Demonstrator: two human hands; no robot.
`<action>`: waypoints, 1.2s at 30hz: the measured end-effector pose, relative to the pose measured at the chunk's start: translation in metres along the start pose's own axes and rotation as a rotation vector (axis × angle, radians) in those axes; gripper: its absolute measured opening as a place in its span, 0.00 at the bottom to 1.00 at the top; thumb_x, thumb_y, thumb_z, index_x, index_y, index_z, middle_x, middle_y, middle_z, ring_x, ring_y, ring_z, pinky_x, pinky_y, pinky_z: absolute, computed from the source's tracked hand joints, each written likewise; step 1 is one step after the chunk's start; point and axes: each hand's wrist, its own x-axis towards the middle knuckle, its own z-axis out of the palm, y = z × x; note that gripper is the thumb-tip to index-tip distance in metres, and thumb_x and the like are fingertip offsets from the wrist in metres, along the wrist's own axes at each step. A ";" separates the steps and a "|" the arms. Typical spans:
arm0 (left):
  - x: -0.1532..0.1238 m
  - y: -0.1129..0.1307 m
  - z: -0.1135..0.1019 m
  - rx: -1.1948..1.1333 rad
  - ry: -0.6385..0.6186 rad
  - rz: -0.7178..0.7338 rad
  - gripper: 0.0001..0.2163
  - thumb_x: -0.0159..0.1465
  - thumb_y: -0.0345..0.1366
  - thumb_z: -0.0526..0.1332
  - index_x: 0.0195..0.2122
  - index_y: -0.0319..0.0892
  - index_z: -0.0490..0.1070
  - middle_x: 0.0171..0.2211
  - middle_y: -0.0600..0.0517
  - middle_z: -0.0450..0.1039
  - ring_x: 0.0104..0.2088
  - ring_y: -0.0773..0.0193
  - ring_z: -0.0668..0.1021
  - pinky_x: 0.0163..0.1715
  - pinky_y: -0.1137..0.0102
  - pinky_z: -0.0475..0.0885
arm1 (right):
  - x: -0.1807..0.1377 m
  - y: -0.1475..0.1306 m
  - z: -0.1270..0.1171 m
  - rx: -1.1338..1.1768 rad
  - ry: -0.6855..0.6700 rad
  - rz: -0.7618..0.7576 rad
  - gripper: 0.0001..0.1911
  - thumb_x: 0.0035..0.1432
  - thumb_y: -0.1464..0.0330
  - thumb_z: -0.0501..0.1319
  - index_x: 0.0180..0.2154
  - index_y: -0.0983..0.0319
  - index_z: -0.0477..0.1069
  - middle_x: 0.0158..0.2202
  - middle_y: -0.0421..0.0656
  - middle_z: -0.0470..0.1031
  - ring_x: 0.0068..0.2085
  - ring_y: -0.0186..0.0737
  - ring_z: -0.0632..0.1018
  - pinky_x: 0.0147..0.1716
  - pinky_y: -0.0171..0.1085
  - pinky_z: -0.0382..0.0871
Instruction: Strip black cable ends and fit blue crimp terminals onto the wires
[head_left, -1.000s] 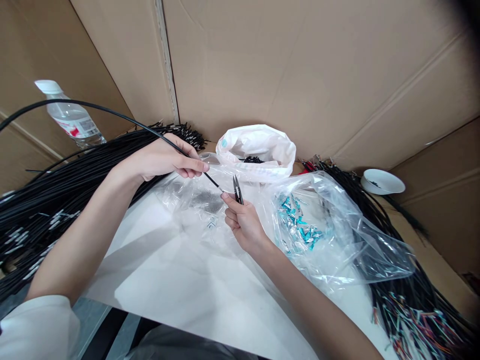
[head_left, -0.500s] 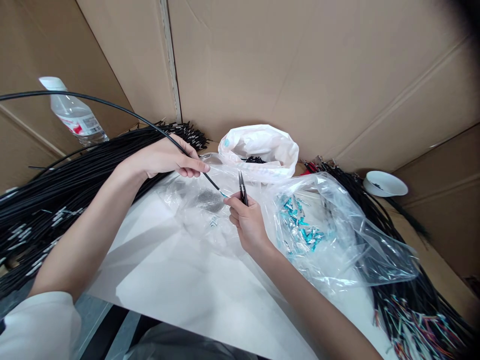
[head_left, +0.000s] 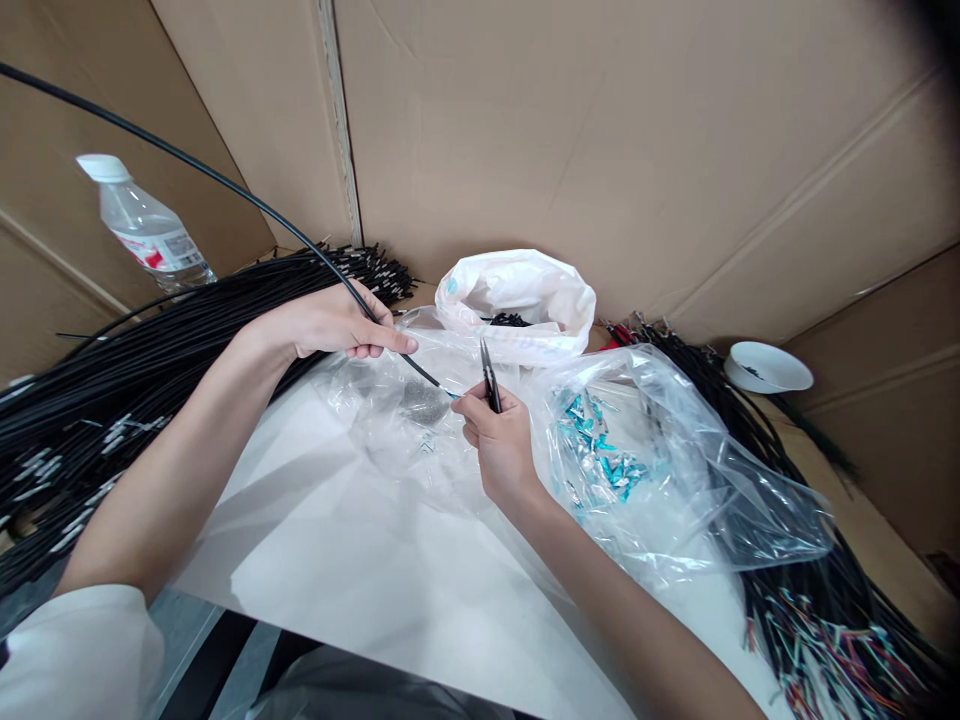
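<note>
Black cable [head_left: 300,236] between both hands
My left hand [head_left: 346,325] grasps it; at its four o'clock, my right hand [head_left: 501,440] pinches the end and clasps snips [head_left: 490,380].

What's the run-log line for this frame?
left hand: holds black cable | right hand: holds dark snips, fingers at cable's end | right of hands: blue scraps | behind hands: white bag

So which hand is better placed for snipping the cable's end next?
Probably the right hand: it holds the black snips, with its fingers at the end of the black cable. The left hand grips the cable farther back.
</note>
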 end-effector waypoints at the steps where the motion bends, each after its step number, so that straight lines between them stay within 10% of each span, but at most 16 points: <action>1: 0.000 0.000 0.000 -0.010 0.000 0.003 0.18 0.49 0.47 0.75 0.16 0.40 0.71 0.13 0.56 0.62 0.17 0.73 0.59 0.17 0.74 0.52 | 0.000 -0.001 0.000 0.019 0.001 -0.010 0.13 0.39 0.73 0.67 0.20 0.60 0.61 0.17 0.29 0.52 0.19 0.24 0.50 0.19 0.34 0.40; 18: -0.060 -0.037 0.067 -0.542 0.500 -0.054 0.16 0.50 0.46 0.75 0.19 0.41 0.73 0.17 0.54 0.68 0.18 0.72 0.68 0.17 0.76 0.61 | -0.009 -0.010 0.014 0.059 -0.071 0.001 0.20 0.40 0.62 0.76 0.27 0.59 0.66 0.20 0.28 0.47 0.20 0.25 0.47 0.18 0.34 0.39; 36: -0.061 -0.038 0.088 -0.768 0.627 -0.083 0.18 0.52 0.43 0.75 0.19 0.39 0.68 0.18 0.58 0.65 0.16 0.77 0.64 0.14 0.79 0.56 | -0.018 -0.005 0.019 0.000 -0.012 -0.066 0.19 0.43 0.61 0.72 0.27 0.58 0.62 0.20 0.29 0.49 0.21 0.28 0.49 0.19 0.35 0.42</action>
